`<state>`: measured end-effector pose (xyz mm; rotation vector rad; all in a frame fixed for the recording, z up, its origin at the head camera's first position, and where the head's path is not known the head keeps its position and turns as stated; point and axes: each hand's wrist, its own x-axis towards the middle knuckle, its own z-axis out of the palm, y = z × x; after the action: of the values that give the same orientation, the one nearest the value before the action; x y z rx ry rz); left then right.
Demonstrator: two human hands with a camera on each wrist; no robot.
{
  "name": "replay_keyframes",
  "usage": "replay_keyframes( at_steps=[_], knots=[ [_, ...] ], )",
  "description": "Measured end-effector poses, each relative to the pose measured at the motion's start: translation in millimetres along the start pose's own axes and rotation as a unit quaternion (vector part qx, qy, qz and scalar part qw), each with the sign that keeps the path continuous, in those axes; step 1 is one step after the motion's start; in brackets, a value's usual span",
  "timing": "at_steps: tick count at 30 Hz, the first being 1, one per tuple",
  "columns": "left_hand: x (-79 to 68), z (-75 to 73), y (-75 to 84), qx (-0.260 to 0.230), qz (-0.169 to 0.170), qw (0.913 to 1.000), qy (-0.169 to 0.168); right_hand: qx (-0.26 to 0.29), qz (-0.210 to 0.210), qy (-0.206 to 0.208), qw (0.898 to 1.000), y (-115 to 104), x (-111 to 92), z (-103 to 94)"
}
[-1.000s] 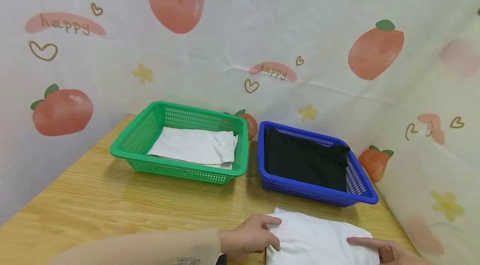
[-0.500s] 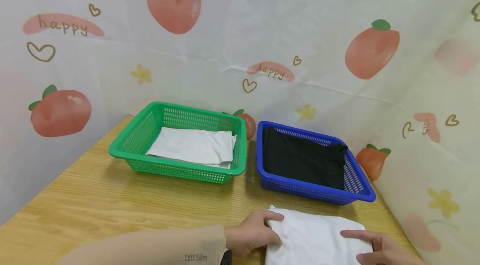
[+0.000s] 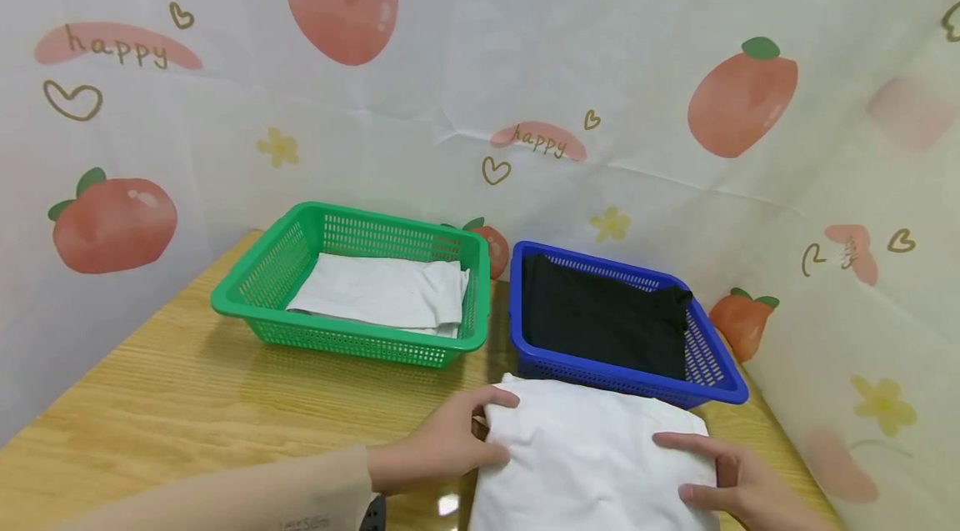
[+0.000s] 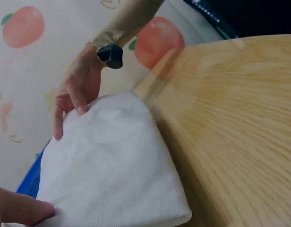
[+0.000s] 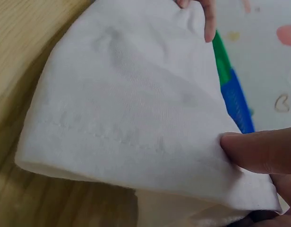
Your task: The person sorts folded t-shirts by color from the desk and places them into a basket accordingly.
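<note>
A folded white cloth garment (image 3: pixel 585 456) is held between both hands at the front of the table, in front of the blue basket. My left hand (image 3: pixel 450 439) grips its left edge, thumb and forefinger on top and the other fingers underneath. At the right edge my right hand (image 3: pixel 738 485) pinches the cloth in the same way. In the right wrist view the garment (image 5: pixel 126 104) shows a stitched hem, and its near edge hangs over the tabletop with a shadow below. The right thumb (image 5: pixel 263 151) presses on its top; the fingers beneath are mostly hidden.
A green plastic basket (image 3: pixel 352 337) with folded white cloth (image 3: pixel 378 293) inside stands at the back left. Beside it, a blue basket (image 3: pixel 630 385) contains folded black cloth (image 3: pixel 600 318). A fruit-print sheet (image 3: pixel 420 97) hangs behind the wooden table (image 3: pixel 150 406).
Both hands have moved the white garment left and away from the body, nearer the blue basket. The right hand has closed its thumb onto the cloth. The baskets have not moved.
</note>
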<state>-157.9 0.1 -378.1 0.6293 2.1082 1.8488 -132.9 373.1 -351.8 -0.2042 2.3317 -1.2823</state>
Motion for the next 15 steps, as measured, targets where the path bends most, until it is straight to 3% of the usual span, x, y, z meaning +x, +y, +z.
replay_keyframes(
  at_steps=[4, 9, 15],
  knots=[
    [-18.0, -30.3, 10.2, -0.012, 0.028, 0.9995, -0.01, 0.045, -0.005, 0.02, 0.999, -28.5, 7.7, 17.0],
    [-36.1, -76.7, 29.7, -0.028, 0.063, 0.9974, -0.023, 0.098, -0.059, 0.023, 0.993, -64.0, 22.6, 39.2],
    [-43.2, -143.7, 60.6, -0.015, 0.049, 0.9986, 0.007, 0.188, -0.159, 0.012, 0.969, -114.8, 54.9, 62.3]
  ],
)
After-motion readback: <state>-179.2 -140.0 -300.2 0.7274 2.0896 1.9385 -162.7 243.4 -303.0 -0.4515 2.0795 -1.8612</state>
